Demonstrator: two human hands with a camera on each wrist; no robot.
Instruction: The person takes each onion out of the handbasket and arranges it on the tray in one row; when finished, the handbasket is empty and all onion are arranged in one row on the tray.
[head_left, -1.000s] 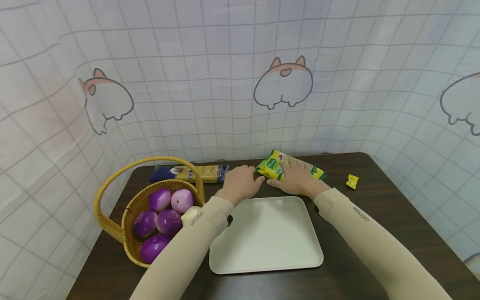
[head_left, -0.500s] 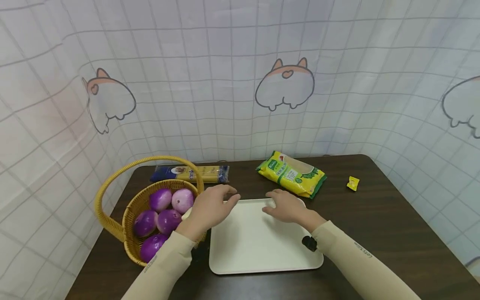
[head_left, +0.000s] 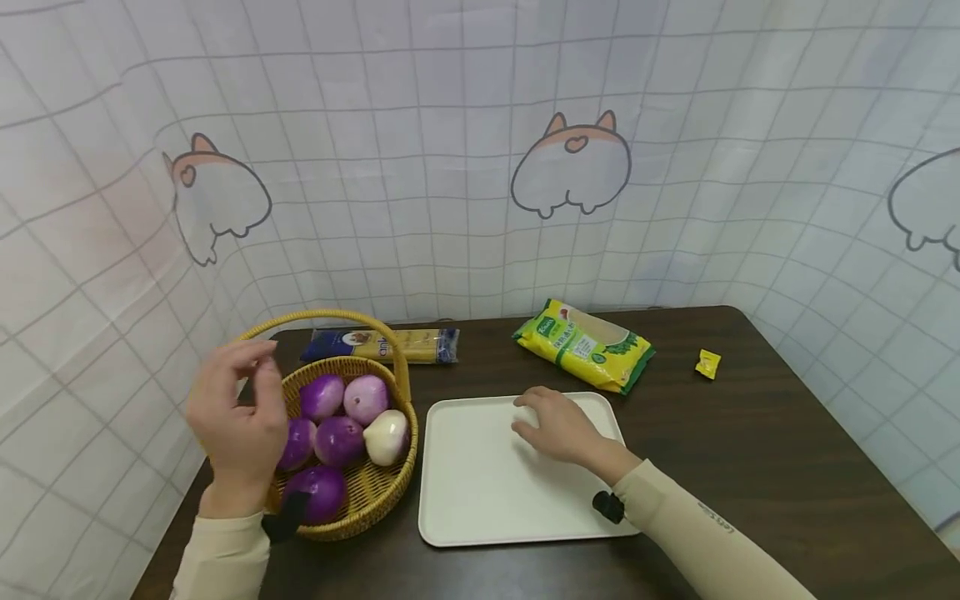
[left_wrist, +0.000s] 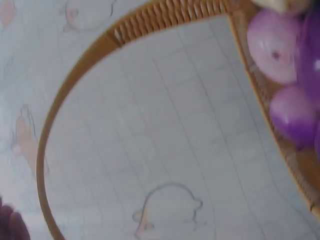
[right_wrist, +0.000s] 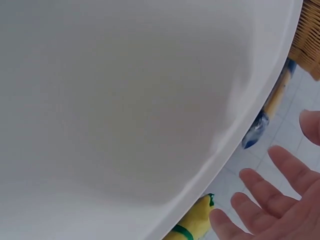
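Note:
My left hand (head_left: 238,421) is raised at the left side of a wicker basket (head_left: 378,504), overlapping its handle in the head view. Its fingers bend loosely with nothing between them; in the left wrist view its fingertips (left_wrist: 11,222) show apart from the basket handle (left_wrist: 42,165). Inside the basket lie several purple onions (head_left: 339,442) and one whitish onion (head_left: 386,437). Over the back part of a white rectangular tray (head_left: 487,492) hovers my right hand (head_left: 562,427), palm down and holding nothing. Its spread, relaxed fingers (right_wrist: 267,197) appear in the right wrist view.
Behind the basket lies a blue and yellow pack of spaghetti (head_left: 420,345). A yellow and green Knorr bag (head_left: 588,348) sits beyond the tray, and a small yellow wrapped piece (head_left: 707,364) at the right. A grid-patterned curtain (head_left: 465,208) stands behind the dark table (head_left: 750,458).
Both hands have come away from the Knorr bag area. The left hand has swung left past the onions to the basket's far side; the right has drawn back over the tray.

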